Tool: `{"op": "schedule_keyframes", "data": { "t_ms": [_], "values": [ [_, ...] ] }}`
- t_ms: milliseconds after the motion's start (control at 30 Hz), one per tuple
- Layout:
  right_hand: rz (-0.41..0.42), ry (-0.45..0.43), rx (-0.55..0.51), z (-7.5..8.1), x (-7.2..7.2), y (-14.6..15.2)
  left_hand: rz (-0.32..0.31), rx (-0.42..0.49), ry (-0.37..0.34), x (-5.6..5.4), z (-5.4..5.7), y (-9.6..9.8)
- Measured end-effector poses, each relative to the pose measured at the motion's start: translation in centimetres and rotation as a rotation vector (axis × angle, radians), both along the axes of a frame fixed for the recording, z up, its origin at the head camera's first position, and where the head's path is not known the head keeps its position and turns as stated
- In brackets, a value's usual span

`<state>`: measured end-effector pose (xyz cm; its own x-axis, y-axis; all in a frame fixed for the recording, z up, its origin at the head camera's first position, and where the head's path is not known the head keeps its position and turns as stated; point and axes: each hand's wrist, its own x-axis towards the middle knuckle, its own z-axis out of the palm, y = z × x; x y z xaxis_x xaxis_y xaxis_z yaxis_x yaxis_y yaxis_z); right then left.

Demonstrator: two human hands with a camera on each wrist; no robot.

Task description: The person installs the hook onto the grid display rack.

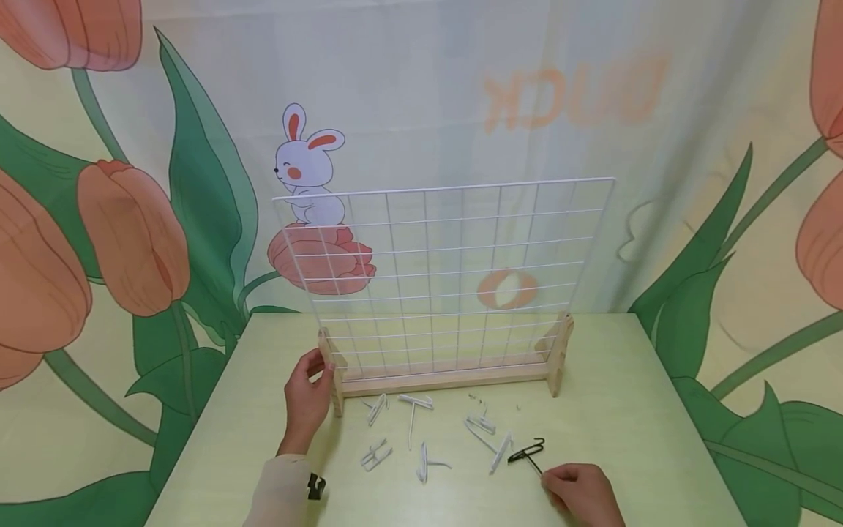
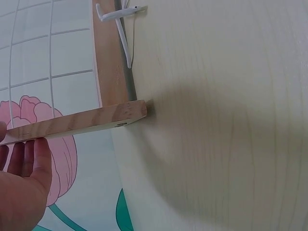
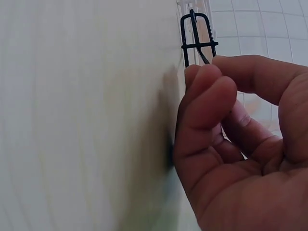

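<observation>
A white wire grid panel (image 1: 444,188) stands upright in a wooden base (image 1: 448,379). My left hand (image 1: 308,395) grips the base's left wooden end piece (image 2: 82,120), with fingers on one side and the thumb tip on the other in the left wrist view. Low at the right, my right hand (image 1: 586,492) pinches the stem of a black wire hook (image 1: 525,451) between thumb and fingers. That hook's forked bracket (image 3: 194,45) points away from the hand, toward the grid. White hooks (image 1: 416,402) lie on the table between both hands.
A white hook (image 1: 424,462) and a double-pronged piece (image 1: 376,455) lie near the middle of the pale table (image 1: 217,439). Small bits (image 1: 477,397) are scattered before the base. A printed curtain (image 1: 421,88) hangs behind. A black clip-like object (image 1: 316,487) sits by the left sleeve.
</observation>
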<state>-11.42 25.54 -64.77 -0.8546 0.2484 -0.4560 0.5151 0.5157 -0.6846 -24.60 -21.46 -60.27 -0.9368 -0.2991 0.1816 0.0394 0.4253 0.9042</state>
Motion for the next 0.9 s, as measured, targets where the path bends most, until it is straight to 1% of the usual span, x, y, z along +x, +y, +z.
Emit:
{"op": "schedule_keyframes", "data": {
  "t_ms": [67,233,400,467,567,700,800,900],
  "values": [
    [0.003,0.010,0.007,0.1,0.0,0.0,-0.001,0.001,0.001,0.0,0.0,0.0],
    [-0.027,0.040,-0.004,0.3,0.1,-0.1,0.002,0.006,-0.003,0.1,0.0,0.0],
    [-0.073,0.006,-0.008,0.6,0.0,-0.2,-0.003,0.018,-0.003,0.0,-0.2,-0.2],
    [-0.083,0.008,-0.002,0.8,-0.2,-0.2,-0.005,0.021,-0.001,0.0,-0.2,-0.2],
    [-0.084,0.050,0.011,1.1,-0.5,-0.2,-0.006,0.018,-0.001,0.1,-0.3,-0.3],
    [-0.086,0.143,0.008,2.0,-0.7,-0.1,-0.012,0.022,-0.002,0.1,-0.2,-0.2],
    [-0.099,0.189,0.004,3.2,-1.0,-0.3,-0.016,0.022,-0.007,0.1,-0.1,-0.1],
    [-0.105,0.232,0.022,4.6,-1.5,-0.6,-0.009,0.018,-0.010,0.1,-0.1,-0.1]
  ]
}}
